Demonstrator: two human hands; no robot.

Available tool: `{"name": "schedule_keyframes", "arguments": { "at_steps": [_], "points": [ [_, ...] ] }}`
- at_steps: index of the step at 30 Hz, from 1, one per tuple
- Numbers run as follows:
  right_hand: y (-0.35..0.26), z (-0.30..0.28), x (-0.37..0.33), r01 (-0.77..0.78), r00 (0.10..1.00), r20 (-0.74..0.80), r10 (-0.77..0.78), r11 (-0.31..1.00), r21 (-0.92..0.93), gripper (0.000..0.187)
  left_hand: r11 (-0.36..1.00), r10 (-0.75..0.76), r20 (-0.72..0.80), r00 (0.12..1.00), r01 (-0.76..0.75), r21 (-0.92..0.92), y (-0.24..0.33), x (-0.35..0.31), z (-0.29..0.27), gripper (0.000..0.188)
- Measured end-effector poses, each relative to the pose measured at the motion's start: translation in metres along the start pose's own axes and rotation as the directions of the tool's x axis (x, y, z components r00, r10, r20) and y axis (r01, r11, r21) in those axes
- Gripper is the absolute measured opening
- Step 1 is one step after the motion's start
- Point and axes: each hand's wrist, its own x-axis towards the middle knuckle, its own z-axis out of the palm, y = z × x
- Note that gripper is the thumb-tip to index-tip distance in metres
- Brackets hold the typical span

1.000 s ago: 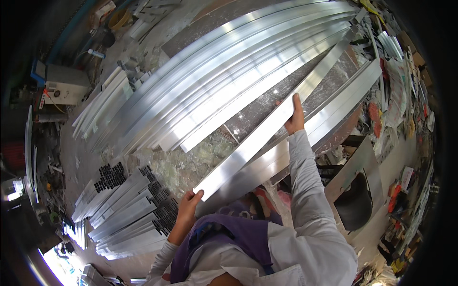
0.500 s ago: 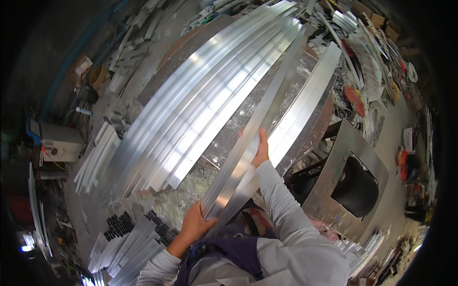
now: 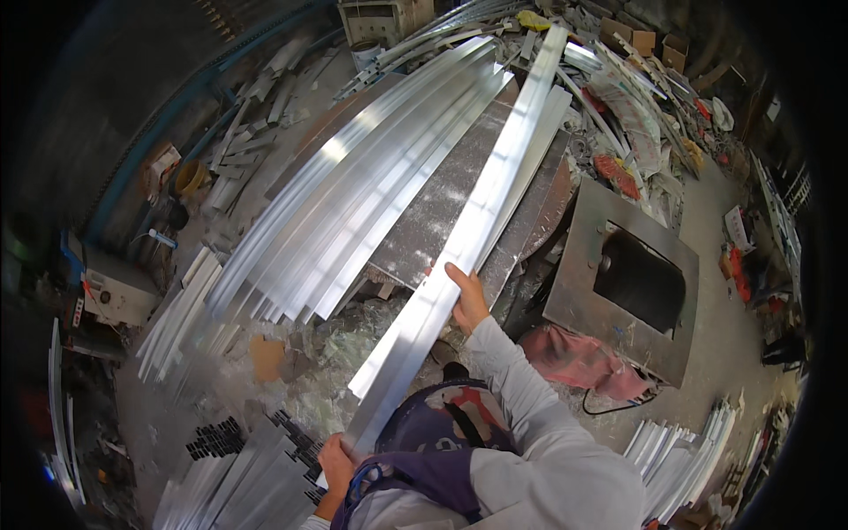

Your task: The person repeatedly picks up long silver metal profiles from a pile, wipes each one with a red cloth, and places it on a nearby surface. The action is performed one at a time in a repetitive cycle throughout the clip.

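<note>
A long, shiny aluminium profile (image 3: 496, 190) runs from close to my body out to the far side, over a dark, dust-speckled worktable (image 3: 433, 216). My left hand (image 3: 336, 463) is wrapped round its near end, low at my waist. Farther along the bar, my right hand (image 3: 468, 296) grips it from the right edge, thumb on top and the other fingers partly hidden beneath. Another pale profile (image 3: 536, 163) lies close beside and partly under the held one. To the left, a row of several long aluminium profiles (image 3: 353, 190) lies side by side on the table.
On the right stands a metal frame (image 3: 574, 287) with a square opening, a red cloth bundle (image 3: 587, 358) at its base. Bundled profiles lie lower left (image 3: 238, 481) and lower right (image 3: 676, 459). Scrap strips and crumpled film (image 3: 649, 132) crowd the far right. A grey box-shaped machine (image 3: 124, 291) stands left.
Both hands still hold the profile. Its near end has come back toward my body with my left hand, and my right hand sits lower and slightly left. The camera view has shifted too.
</note>
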Motion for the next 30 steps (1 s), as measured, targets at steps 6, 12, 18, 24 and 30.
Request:
{"name": "schedule_keyframes", "arguments": {
  "at_steps": [6, 12, 18, 24, 30],
  "points": [
    [0.005, -0.016, -0.147, -0.029, 0.999, 0.035, 0.027, 0.997, 0.077, 0.061, 0.847, 0.065, 0.378, 0.923, 0.149, -0.510, -0.061, -0.071, 0.078, 0.066],
    [-0.027, -0.071, -0.223, 0.016, 0.994, -0.107, -0.011, 0.999, 0.041, 0.060, 0.824, 0.200, 0.683, 0.703, 0.256, -0.505, 0.121, -0.049, 0.016, 0.074],
    [-0.066, -0.146, -0.271, 0.054, 0.975, -0.219, -0.037, 0.996, 0.072, 0.063, 0.798, 0.353, 0.804, 0.479, 0.295, -0.526, 0.190, -0.077, 0.044, 0.071],
    [-0.110, -0.239, -0.315, 0.006, 0.964, -0.264, 0.014, 0.997, 0.074, 0.065, 0.780, 0.263, 0.838, 0.477, 0.405, -0.476, 0.253, -0.147, 0.102, 0.074],
    [-0.135, -0.300, -0.335, -0.076, 0.970, -0.232, 0.077, 0.997, 0.014, 0.067, 0.787, 0.264, 0.792, 0.551, 0.352, -0.507, 0.298, -0.205, 0.131, 0.064]
  ]
}}
